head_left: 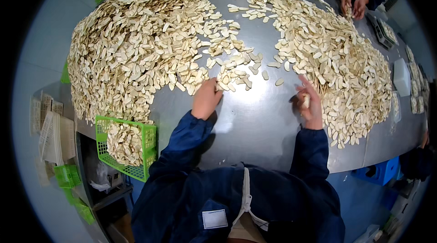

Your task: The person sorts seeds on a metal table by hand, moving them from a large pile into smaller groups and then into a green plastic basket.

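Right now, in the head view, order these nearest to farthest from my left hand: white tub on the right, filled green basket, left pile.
1. Left pile, at your left hand's fingertips.
2. Green basket, lower left.
3. White tub, far right, beyond the right pile.

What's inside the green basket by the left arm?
Lots of pale, flat slices are heaped inside the green basket. The top ones cover those below, so whatever lies deeper in the heap can't be seen.
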The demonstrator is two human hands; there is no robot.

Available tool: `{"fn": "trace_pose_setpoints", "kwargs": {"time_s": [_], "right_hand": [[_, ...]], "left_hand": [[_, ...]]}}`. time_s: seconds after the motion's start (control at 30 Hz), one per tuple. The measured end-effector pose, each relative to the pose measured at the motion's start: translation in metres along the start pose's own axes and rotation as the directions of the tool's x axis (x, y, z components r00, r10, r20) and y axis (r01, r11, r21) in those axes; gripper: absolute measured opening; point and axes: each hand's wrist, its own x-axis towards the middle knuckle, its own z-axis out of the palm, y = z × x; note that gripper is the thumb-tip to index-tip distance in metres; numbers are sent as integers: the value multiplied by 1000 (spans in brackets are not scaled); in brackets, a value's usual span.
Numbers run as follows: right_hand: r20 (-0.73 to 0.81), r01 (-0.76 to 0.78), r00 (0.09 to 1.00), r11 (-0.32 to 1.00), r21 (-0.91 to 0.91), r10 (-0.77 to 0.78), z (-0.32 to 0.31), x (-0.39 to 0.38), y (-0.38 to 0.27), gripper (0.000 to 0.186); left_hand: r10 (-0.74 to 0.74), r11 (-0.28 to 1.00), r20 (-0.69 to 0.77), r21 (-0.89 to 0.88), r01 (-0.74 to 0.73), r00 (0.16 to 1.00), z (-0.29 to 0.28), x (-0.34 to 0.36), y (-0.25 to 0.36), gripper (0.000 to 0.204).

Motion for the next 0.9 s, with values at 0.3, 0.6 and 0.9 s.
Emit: {"fn": "trace_pose_setpoints", "kwargs": {"time_s": [0.3,0.6,0.9], "right_hand": [[411,-532,618,741,-409,670,34,-27,65,44],[296,-182,934,979,-93,202,34,10,36,31],[157,-362,901,901,-241,404,29,23,45,35]], "left_hand": [[299,909,248,-368,-195,922,49,35,67,45],[112,987,-166,132,-91,980,38,81,6,35],[446,793,232,-551,-261,864,68,107,103,49]]}}
